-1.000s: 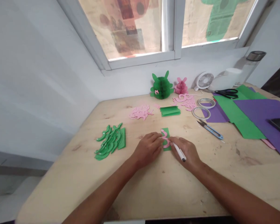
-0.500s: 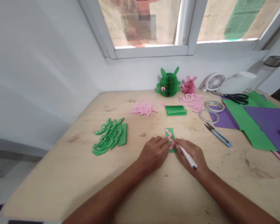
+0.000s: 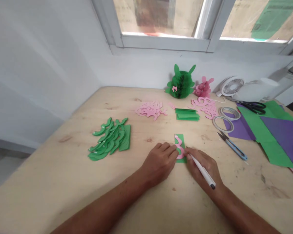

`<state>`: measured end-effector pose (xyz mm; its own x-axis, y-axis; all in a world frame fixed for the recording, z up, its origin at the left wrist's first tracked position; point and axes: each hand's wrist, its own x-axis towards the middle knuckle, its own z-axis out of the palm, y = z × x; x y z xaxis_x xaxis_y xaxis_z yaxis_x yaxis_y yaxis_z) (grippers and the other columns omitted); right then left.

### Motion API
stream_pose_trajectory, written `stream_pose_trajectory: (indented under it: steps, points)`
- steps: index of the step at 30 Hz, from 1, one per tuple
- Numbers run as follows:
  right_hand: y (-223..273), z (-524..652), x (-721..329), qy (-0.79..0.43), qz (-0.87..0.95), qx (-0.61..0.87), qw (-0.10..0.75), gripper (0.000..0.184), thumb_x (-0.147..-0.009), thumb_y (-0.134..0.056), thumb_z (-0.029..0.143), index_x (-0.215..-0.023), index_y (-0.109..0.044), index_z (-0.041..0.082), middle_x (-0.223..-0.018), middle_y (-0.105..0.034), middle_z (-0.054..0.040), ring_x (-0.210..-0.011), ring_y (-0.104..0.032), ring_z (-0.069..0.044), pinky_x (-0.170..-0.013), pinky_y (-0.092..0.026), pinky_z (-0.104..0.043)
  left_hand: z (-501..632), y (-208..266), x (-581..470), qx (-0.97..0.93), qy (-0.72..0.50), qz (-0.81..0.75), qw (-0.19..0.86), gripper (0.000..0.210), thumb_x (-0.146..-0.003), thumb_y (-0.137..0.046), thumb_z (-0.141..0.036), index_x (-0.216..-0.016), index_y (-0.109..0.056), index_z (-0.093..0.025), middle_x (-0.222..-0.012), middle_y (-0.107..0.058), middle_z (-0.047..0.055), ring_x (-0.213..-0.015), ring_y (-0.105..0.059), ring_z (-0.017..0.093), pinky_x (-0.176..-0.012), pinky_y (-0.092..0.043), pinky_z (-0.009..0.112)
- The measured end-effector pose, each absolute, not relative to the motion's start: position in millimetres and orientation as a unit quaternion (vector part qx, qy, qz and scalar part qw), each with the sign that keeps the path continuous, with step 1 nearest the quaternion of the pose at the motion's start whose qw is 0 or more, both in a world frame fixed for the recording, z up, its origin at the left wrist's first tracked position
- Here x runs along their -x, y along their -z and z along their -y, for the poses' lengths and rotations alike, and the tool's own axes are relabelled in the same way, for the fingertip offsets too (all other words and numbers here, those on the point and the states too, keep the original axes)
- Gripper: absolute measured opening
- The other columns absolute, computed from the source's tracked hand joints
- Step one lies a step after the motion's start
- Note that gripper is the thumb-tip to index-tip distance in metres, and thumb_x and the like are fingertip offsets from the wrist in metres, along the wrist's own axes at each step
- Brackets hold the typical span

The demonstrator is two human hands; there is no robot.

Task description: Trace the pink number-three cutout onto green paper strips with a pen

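Observation:
A small green paper rectangle [image 3: 182,139] lies flat on the table in front of me, with a wavy pink paper cutout [image 3: 180,152] on top of it. From the left, my left hand [image 3: 160,161] rests with curled fingers, its fingertips pressing on the cutout's left edge. My right hand [image 3: 203,165] grips a white pen [image 3: 203,172] with a dark end cap; the pen's tip points at the right side of the green rectangle. Whether the tip touches the paper I cannot tell.
Green cutouts [image 3: 109,139] are piled at left, pink cutouts [image 3: 150,110] farther back. Folded green strips [image 3: 187,114], tape rolls [image 3: 223,124], blue-handled snips [image 3: 234,148], black scissors [image 3: 252,106] and purple sheets [image 3: 283,130] lie rightward. A green paper figure [image 3: 182,84] and fan [image 3: 232,86] stand behind.
The camera view has shifted slightly. My right hand and the pen have drawn back a little to the right of the cutout, while my left hand stays on it.

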<state>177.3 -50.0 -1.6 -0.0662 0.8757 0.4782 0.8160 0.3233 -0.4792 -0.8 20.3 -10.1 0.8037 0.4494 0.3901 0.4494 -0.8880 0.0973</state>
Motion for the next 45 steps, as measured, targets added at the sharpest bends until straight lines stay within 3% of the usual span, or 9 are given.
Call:
stream_pose_trajectory:
  steps: [6, 24, 31, 36, 45]
  points:
    - [1, 49, -177, -0.046, 0.732, 0.572, 0.367, 0.02, -0.092, -0.048, 0.015, -0.104, -0.064, 0.017, -0.091, -0.074, -0.0086, -0.079, -0.069, -0.019, -0.07, -0.055, -0.03, -20, 8, 2, -0.951, -0.207, -0.231, -0.011, 0.016, -0.092, -0.046, -0.015, -0.103, -0.057, -0.016, -0.11, -0.062, 0.005, -0.093, -0.053, 0.019, -0.076, -0.042, 0.034]
    - [3, 50, -177, -0.055, 0.726, 0.579, 0.368, 0.021, -0.091, -0.051, 0.015, -0.105, -0.065, 0.018, -0.095, -0.074, -0.0091, -0.088, -0.069, -0.022, -0.077, -0.055, -0.035, -17, 8, 0, -0.95, -0.197, -0.24, -0.022, 0.019, -0.091, -0.048, -0.018, -0.108, -0.056, -0.018, -0.104, -0.061, 0.005, -0.09, -0.051, 0.02, -0.073, -0.038, 0.035]
    - [-2, 53, -183, -0.191, 0.578, 0.653, 0.451, 0.02, -0.09, -0.056, 0.031, -0.102, -0.068, 0.021, -0.093, -0.072, -0.0063, -0.089, -0.066, -0.021, -0.081, -0.052, -0.034, -16, 8, 1, -0.954, -0.183, -0.238, -0.03, 0.02, -0.092, -0.047, -0.02, -0.11, -0.055, -0.018, -0.106, -0.06, 0.007, -0.09, -0.051, 0.021, -0.071, -0.037, 0.035]
    - [-22, 46, -188, -0.294, 0.468, 0.694, 0.462, 0.029, -0.085, -0.059, 0.044, -0.094, -0.071, 0.02, -0.075, -0.066, -0.0035, -0.074, -0.061, -0.018, -0.068, -0.048, -0.03, -15, 7, 2, -0.955, -0.172, -0.242, -0.027, 0.02, -0.093, -0.045, -0.02, -0.11, -0.055, -0.017, -0.106, -0.06, 0.008, -0.091, -0.051, 0.022, -0.073, -0.038, 0.036]
    - [-20, 7, -180, -0.389, 0.461, 0.624, 0.498, 0.021, -0.078, -0.067, 0.038, -0.078, -0.06, 0.018, -0.064, -0.061, 0.0009, -0.062, -0.058, -0.014, -0.058, -0.044, -0.024, -14, 6, 2, -0.954, -0.167, -0.247, -0.035, 0.023, -0.093, -0.045, -0.022, -0.114, -0.054, -0.016, -0.108, -0.06, 0.009, -0.093, -0.052, 0.022, -0.075, -0.039, 0.037]
